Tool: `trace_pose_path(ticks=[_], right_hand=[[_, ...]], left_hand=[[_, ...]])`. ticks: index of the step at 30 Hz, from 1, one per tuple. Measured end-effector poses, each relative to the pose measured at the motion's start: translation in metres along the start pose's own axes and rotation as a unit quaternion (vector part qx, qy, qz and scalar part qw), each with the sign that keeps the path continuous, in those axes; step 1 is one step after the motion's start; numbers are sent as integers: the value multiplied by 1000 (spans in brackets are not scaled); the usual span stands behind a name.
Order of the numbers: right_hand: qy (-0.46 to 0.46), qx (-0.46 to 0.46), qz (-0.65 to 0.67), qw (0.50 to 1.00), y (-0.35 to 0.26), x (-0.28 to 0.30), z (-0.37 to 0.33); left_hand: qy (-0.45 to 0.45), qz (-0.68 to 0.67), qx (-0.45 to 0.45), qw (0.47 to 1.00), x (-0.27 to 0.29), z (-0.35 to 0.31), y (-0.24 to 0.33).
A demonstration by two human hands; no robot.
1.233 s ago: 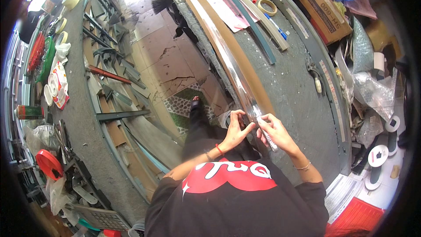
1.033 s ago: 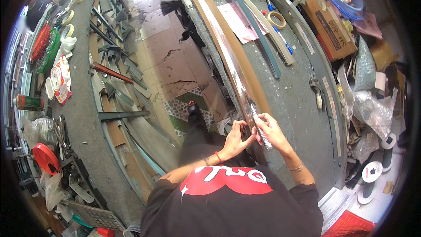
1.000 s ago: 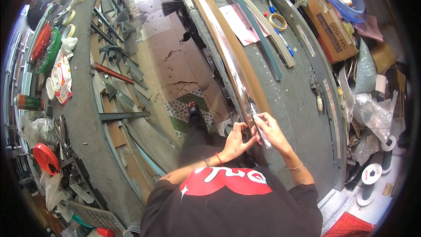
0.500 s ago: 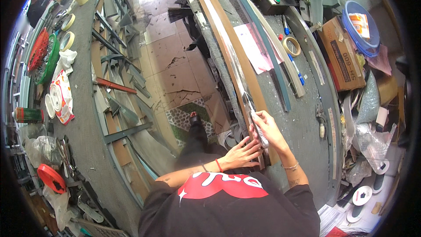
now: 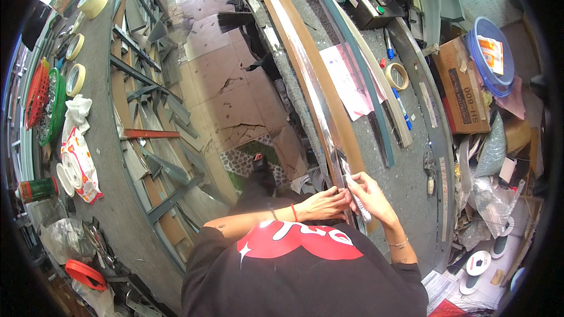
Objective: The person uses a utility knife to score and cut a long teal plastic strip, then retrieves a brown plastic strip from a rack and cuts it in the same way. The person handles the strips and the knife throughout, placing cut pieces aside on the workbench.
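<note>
A long profile [image 5: 309, 79] with a shiny silver face and brown sides lies lengthwise along the grey workbench, its near end in front of my body. My right hand [image 5: 370, 195] is closed around a utility knife [image 5: 362, 206] with a pale ridged handle, held against the profile near that end. Just left of it, my left hand [image 5: 325, 204] grips the profile's near part with its fingers bent and close together. The two hands almost touch. Fingers cover the profile's near end in part, and where the blade meets it is hard to make out.
Right of the profile are a teal strip [image 5: 367, 91], paper sheets [image 5: 346, 82], a tape roll [image 5: 396, 76], blue markers [image 5: 402, 108] and pliers [image 5: 430, 175]. A cardboard box [image 5: 461, 88] and blue basin [image 5: 490, 53] stand beyond. Leftward, a rack of offcuts [image 5: 147, 111] lines another bench [image 5: 106, 141].
My right hand and the knife have moved slightly toward me and to the right. My left hand's spread fingers have drawn together on the profile. The whole view has shifted a little.
</note>
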State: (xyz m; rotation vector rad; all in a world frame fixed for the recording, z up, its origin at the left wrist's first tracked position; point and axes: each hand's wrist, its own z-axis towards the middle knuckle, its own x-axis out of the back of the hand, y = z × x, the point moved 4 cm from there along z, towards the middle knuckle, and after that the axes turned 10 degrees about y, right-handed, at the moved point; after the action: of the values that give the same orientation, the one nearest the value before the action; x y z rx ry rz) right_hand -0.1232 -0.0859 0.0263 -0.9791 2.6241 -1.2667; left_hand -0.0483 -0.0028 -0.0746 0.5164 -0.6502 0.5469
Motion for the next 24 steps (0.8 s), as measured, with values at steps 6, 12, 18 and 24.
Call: trace_pose_path(ticks=[6, 12, 18, 24], right_hand=[[7, 6, 3, 1000, -8, -4, 9], [17, -48, 41, 998, -8, -2, 0], [16, -30, 48, 998, -13, -9, 1], [42, 8, 21, 999, -20, -15, 13]], left_hand=[[17, -29, -3, 999, 12, 4, -20], [9, 30, 18, 999, 18, 5, -44], [8, 25, -5, 1000, 12, 1, -48], [41, 65, 7, 997, 11, -2, -51]])
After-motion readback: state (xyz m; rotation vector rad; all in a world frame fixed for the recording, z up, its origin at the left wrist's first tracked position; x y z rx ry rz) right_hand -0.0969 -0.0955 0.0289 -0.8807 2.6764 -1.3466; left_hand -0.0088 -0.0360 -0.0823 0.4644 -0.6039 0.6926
